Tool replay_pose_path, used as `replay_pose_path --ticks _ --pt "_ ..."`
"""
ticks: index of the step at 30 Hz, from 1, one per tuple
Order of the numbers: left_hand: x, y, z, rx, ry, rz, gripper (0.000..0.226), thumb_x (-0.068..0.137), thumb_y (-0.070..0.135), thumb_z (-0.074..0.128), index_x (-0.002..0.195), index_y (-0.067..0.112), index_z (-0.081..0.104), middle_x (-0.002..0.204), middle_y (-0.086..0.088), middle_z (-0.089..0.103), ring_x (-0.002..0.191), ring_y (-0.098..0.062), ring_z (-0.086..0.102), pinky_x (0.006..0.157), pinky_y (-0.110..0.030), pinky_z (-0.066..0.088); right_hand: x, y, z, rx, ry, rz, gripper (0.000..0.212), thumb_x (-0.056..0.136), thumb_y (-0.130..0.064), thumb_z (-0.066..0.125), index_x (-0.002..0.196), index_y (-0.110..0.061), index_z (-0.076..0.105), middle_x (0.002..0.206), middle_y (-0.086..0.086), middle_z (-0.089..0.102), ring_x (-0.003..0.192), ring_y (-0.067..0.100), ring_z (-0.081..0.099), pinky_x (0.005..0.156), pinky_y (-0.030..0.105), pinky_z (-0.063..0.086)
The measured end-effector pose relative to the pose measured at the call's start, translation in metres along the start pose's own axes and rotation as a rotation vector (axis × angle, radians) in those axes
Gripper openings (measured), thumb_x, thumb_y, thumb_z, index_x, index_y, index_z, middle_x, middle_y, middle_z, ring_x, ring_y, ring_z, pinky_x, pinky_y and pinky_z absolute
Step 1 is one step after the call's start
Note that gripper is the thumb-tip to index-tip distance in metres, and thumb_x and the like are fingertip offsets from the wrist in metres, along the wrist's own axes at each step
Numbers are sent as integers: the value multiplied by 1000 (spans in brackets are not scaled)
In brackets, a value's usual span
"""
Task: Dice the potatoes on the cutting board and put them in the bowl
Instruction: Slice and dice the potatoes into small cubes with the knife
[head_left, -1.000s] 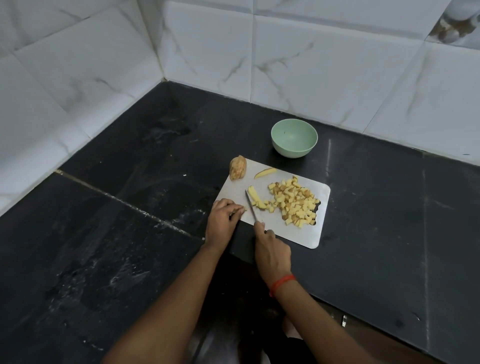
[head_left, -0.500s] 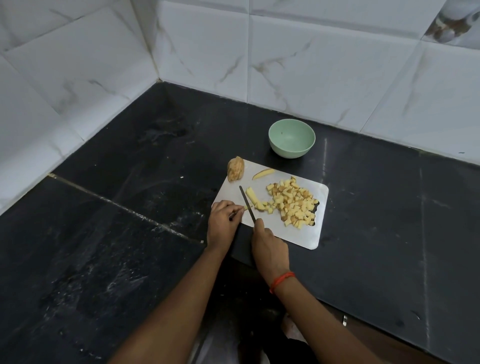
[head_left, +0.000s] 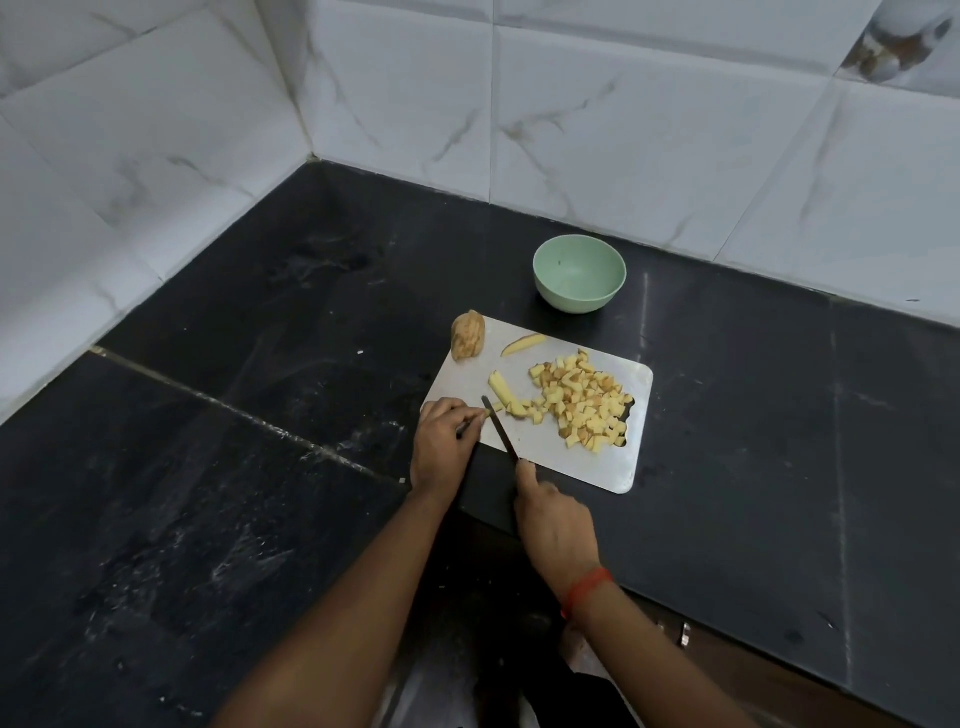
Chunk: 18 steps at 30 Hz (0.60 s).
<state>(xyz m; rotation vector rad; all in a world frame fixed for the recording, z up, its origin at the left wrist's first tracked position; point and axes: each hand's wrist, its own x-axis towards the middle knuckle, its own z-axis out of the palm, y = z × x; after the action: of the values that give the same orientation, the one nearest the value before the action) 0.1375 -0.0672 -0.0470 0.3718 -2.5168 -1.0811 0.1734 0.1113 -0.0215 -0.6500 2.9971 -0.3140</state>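
A grey cutting board (head_left: 636, 415) lies on the black counter. A heap of diced potato (head_left: 579, 402) covers its right half. A potato strip (head_left: 503, 389) lies left of the heap and a thin slice (head_left: 522, 344) farther back. An unpeeled potato chunk (head_left: 467, 335) stands at the board's far left corner. My right hand (head_left: 553, 522) grips a knife (head_left: 498, 426) whose blade lies by the strip's near end. My left hand (head_left: 447, 441) rests at the board's left edge, its fingertips pinching a small piece beside the blade. The green bowl (head_left: 579, 273) stands behind the board.
White marble tiles wall the counter at the back and left, meeting in a corner. The counter's front edge drops away under my right forearm. Black counter top stretches to the left and right of the board.
The knife was lifted off the strip, swung left, and now lies lower beside my left fingertips. My left hand has barely moved.
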Motion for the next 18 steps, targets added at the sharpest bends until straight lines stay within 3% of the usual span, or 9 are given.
replay_pose_path --ticks 3,5,9,13,18 --pt "0 -2 1 -6 11 -20 17 91 24 75 102 13 80 95 5 64 99 -14 56 81 -4 37 -26 6 8 -88 33 65 44 76 -12 76 109 -15 47 61 1 55 36 23 52 38 25 18" --pt "-1 -3 1 -13 18 -30 18 90 25 76 102 13 80 96 5 66 99 -13 57 83 -6 39 -25 3 8 -34 61 131 37 75 -12 78 98 -16 49 57 -1 51 32 23 48 36 23 18" --pt "0 -2 -1 -12 19 -20 16 90 23 77 102 14 80 96 6 68 98 -12 58 84 -19 47 6 -12 2 25 83 92 16 97 -20 57 100 -19 42 69 1 61 48 27 60 41 29 29" --pt "1 -1 -1 -14 9 -31 14 90 23 77 99 14 81 95 7 67 97 -13 58 83 -20 47 29 -20 5 29 61 51 21 101 -20 49 105 -21 28 74 3 66 55 27 65 43 30 33" --pt "2 -3 -1 3 -5 -28 14 91 23 75 100 12 80 96 7 66 99 -12 55 83 -18 45 33 -18 -3 104 -55 40 15 105 -21 35 120 -17 37 85 8 70 72 31 69 53 33 38"
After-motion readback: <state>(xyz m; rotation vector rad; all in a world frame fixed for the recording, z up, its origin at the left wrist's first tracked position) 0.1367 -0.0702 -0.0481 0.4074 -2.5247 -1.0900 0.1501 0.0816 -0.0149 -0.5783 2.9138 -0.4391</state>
